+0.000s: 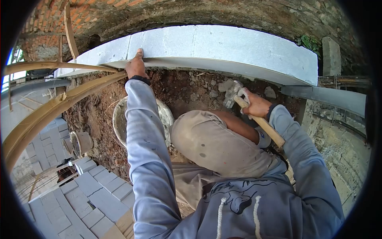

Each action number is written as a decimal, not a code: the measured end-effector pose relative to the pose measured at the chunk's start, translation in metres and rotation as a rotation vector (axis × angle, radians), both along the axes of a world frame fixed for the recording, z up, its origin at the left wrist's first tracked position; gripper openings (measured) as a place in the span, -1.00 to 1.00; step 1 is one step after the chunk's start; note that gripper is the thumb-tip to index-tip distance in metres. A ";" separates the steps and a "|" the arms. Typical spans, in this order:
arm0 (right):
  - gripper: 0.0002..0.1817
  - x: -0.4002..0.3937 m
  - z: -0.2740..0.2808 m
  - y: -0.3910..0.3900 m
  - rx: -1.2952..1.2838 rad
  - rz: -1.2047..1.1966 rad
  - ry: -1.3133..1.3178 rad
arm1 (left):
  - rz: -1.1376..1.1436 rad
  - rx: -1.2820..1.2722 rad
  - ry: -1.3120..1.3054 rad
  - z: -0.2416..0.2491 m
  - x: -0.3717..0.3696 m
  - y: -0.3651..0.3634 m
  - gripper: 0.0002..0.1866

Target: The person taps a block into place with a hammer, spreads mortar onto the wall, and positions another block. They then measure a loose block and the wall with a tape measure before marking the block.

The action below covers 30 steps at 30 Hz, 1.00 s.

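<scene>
A row of white lightweight concrete blocks (227, 42) runs in a low wall across the upper view. My left hand (136, 66) is at the near edge of one block toward the left, a digit pressed on its top and the other fingers curled, partly hidden. In my right hand (256, 104) is a hammer, gripped by its wooden handle (272, 133). Its mortar-crusted head (232, 94) points away from me, over the soil below the wall. Behind my left forearm a mortar-stained bucket (119, 119) is partly covered.
Bamboo poles (59, 104) cross at left. Stacked grey blocks (104, 195) lie lower left, near a small bucket (82, 143). A grey beam (330, 97) and a rough wall (338, 147) stand at right. Loose stones lie in the soil (179, 89); an old brick wall (43, 20) rises behind.
</scene>
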State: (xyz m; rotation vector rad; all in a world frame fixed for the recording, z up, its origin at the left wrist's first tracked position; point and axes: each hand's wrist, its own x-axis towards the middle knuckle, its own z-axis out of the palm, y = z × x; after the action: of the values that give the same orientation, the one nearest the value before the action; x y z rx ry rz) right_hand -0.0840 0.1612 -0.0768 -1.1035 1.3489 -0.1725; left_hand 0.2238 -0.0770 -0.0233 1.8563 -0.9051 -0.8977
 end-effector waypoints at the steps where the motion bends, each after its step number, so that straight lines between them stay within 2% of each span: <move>1: -0.50 0.015 -0.005 -0.019 -0.076 0.066 -0.038 | -0.029 0.042 0.050 0.010 -0.007 0.008 -0.29; 4: -0.46 0.055 -0.037 -0.064 -0.097 0.065 -0.330 | -0.014 0.073 0.033 0.006 -0.003 0.007 -0.27; 5: -0.48 0.067 -0.041 -0.082 -0.041 0.127 -0.130 | 0.024 0.103 0.047 0.004 -0.003 0.006 -0.25; 6: -0.45 0.087 -0.070 -0.096 -0.380 0.287 0.110 | 0.030 0.134 0.066 0.008 -0.005 0.007 -0.25; 7: -0.41 0.104 -0.055 -0.108 -0.228 0.311 0.208 | 0.036 0.117 0.062 0.003 -0.002 0.003 -0.25; 9: -0.47 0.117 -0.066 -0.109 -0.341 0.210 0.167 | -0.007 0.031 0.091 -0.007 0.005 0.000 -0.28; 10: -0.47 0.124 -0.068 -0.118 -0.359 0.219 0.160 | -0.078 -0.064 0.203 -0.009 0.003 0.005 -0.31; 11: -0.47 0.131 -0.072 -0.118 -0.406 0.214 0.119 | -0.064 -0.062 0.195 -0.012 0.000 0.007 -0.31; 13: -0.46 0.143 -0.076 -0.123 -0.453 0.213 0.082 | 0.054 -0.276 0.040 -0.018 -0.007 0.008 -0.60; 15: -0.43 0.162 -0.076 -0.140 -0.404 0.278 0.070 | 0.070 -0.192 0.037 -0.014 -0.007 0.011 -0.55; 17: -0.45 0.173 -0.068 -0.148 -0.391 0.301 0.081 | 0.040 -0.172 0.172 -0.013 -0.007 0.012 -0.39; 20: -0.49 0.194 -0.082 -0.153 -0.488 0.235 0.055 | -0.004 -0.170 0.210 -0.008 -0.012 0.017 -0.35; 23: -0.51 0.206 -0.075 -0.162 -0.485 0.262 0.067 | 0.082 -0.107 0.265 -0.010 -0.010 0.014 -0.36; 30: -0.58 0.216 -0.075 -0.184 -0.497 0.311 0.047 | 0.041 -0.107 0.202 -0.009 -0.011 0.013 -0.39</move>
State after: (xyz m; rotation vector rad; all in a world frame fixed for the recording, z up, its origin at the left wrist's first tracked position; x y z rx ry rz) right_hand 0.1323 -0.0227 -0.1518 -1.7286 1.1849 -0.2612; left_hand 0.2132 -0.0641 -0.0327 1.6544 -0.7723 -0.9727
